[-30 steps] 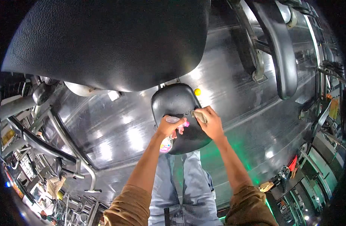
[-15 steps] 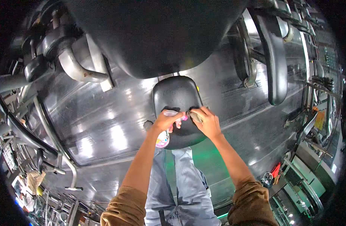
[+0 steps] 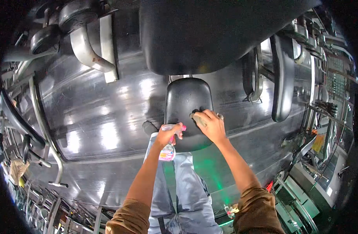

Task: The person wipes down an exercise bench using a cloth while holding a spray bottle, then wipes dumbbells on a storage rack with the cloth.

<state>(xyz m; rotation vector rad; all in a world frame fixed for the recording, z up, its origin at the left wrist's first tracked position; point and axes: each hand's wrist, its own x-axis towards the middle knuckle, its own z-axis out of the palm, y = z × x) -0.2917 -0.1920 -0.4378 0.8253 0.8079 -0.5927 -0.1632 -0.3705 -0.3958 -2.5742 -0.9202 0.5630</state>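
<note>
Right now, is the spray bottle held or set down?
Held: the left hand grips the spray bottle near its pink nozzle.

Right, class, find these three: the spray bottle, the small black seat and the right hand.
Spray bottle (image 3: 167, 153), head view: its labelled lower body.
Small black seat (image 3: 183, 106), head view: bare padding near its middle.
Right hand (image 3: 213, 125), head view: back of the hand.

cloth (image 3: 199, 119): partly under right hand (image 3: 213, 126); large black pad (image 3: 210, 37): cut off at top
</note>
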